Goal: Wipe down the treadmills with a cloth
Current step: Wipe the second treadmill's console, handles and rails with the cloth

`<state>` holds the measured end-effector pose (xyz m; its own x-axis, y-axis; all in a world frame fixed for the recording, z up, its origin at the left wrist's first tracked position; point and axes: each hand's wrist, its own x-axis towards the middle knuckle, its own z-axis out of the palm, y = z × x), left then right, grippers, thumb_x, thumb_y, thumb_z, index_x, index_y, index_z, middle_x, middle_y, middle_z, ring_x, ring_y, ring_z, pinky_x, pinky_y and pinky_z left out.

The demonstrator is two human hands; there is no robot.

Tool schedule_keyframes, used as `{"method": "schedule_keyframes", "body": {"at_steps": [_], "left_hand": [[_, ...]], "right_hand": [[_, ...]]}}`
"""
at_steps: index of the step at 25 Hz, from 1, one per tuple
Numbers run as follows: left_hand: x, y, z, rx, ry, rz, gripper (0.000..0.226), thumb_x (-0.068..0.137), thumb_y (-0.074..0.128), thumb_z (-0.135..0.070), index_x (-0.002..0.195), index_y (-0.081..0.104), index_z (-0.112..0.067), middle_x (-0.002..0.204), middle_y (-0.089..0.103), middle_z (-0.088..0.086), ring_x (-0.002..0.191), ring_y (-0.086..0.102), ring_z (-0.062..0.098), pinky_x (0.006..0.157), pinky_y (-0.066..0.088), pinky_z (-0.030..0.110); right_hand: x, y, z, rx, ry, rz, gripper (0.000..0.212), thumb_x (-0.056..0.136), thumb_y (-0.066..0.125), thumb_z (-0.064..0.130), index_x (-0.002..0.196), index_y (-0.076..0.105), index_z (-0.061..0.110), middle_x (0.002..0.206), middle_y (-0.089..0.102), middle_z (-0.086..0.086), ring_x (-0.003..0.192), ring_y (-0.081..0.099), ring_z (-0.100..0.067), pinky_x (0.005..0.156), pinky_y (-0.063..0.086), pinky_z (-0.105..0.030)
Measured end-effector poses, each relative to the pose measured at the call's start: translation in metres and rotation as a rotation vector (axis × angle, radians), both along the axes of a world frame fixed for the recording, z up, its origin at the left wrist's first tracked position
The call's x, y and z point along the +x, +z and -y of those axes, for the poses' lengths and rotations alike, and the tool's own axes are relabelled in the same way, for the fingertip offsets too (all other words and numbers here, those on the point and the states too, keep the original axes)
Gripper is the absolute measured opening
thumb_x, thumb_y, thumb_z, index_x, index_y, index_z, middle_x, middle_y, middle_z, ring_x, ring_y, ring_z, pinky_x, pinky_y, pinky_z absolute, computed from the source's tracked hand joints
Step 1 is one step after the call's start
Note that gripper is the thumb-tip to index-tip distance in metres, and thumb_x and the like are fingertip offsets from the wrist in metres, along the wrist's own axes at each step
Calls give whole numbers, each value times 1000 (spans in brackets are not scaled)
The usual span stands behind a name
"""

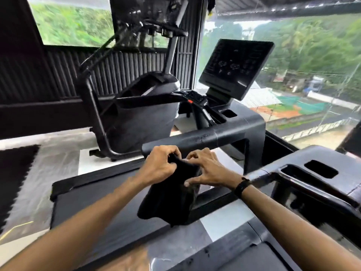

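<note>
A black cloth [170, 200] hangs from both my hands in the middle of the view. My left hand [159, 165] pinches its top edge. My right hand [207, 169], with a dark band on the wrist, grips the cloth just to the right, fingers spread over it. Right behind my hands runs the dark side handrail [205, 136] of a treadmill, whose console screen [234, 65] stands farther back. Its belt deck [93, 202] lies below my left arm. Part of a second treadmill's console tray [320, 171] shows at the right.
A covered exercise machine [140, 114] with curved black bars stands behind the handrail on the left. Large windows [312, 75] close off the right side and back. A black floor mat [13, 173] lies at the far left.
</note>
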<state>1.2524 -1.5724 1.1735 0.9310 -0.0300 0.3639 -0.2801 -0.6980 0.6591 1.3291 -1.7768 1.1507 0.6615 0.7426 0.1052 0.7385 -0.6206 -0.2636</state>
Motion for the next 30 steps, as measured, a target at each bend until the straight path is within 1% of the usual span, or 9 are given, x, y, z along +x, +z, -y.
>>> {"method": "schedule_keyframes", "body": {"at_steps": [3, 5, 7, 10, 14, 19, 22, 25, 30], "left_hand": [[-20, -6, -68, -23, 33, 25, 22, 55, 50, -10, 65, 61, -27, 60, 62, -5, 58, 57, 15, 57, 49, 37], [-30, -15, -107, -8, 38, 24, 20, 55, 51, -9, 64, 61, -24, 61, 63, -4, 60, 59, 18, 57, 49, 37], [-33, -27, -144, 4, 64, 7, 17, 55, 50, -10, 63, 59, -22, 58, 59, -8, 60, 58, 18, 57, 48, 36], [-33, -46, -181, 64, 171, -58, 11, 57, 53, -12, 64, 58, -19, 59, 57, -12, 64, 55, 17, 60, 47, 31], [-19, -62, -220, 119, 198, -142, 12, 60, 59, -7, 63, 55, -19, 58, 56, -9, 65, 53, 18, 63, 46, 30], [43, -64, -272, 30, 121, -204, 17, 55, 52, 3, 60, 56, -12, 57, 55, -3, 59, 52, 20, 56, 51, 42], [92, -55, -290, 145, -19, -231, 16, 53, 50, 4, 57, 53, -12, 52, 48, -3, 53, 43, 15, 50, 41, 37], [139, -50, -286, 233, -130, -281, 18, 54, 51, 4, 53, 51, -14, 50, 48, -5, 53, 45, 16, 49, 37, 30], [194, -55, -260, 221, -334, -408, 11, 50, 56, 1, 58, 59, -6, 59, 63, 15, 56, 67, 32, 50, 57, 46]], "right_hand": [[-7, -15, -62, 71, 15, -129, 66, 64, 57, 87, 85, 69, 27, 93, 65, 9, 93, 50, -13, 88, 42, -41], [-13, -24, -100, 137, 26, -200, 62, 68, 64, 79, 70, 62, 17, 72, 62, 1, 74, 55, -13, 73, 46, -42], [-17, -31, -133, 149, 41, -211, 51, 67, 66, 72, 63, 52, 23, 63, 54, 6, 65, 50, -9, 65, 43, -41], [-7, -35, -163, 151, 33, -216, 44, 66, 73, 65, 62, 49, 29, 63, 54, 11, 64, 52, -9, 61, 44, -36], [21, -38, -201, 187, 19, -202, 49, 69, 89, 42, 58, 45, 21, 58, 44, 6, 56, 38, -6, 53, 28, -22], [59, -60, -248, 206, 37, -174, 63, 70, 86, 50, 55, 35, 17, 54, 30, 4, 52, 25, -8, 51, 18, -25], [82, -58, -261, 173, -48, -188, 66, 73, 83, 52, 56, 30, 16, 54, 27, 2, 51, 22, -11, 51, 17, -27], [107, -48, -251, 120, -193, -203, 64, 72, 83, 53, 60, 33, 14, 57, 32, 2, 51, 24, -11, 51, 19, -27], [122, -41, -225, 16, -459, -155, 61, 69, 80, 64, 68, 47, 12, 62, 48, -1, 58, 41, -18, 55, 37, -39]]}}
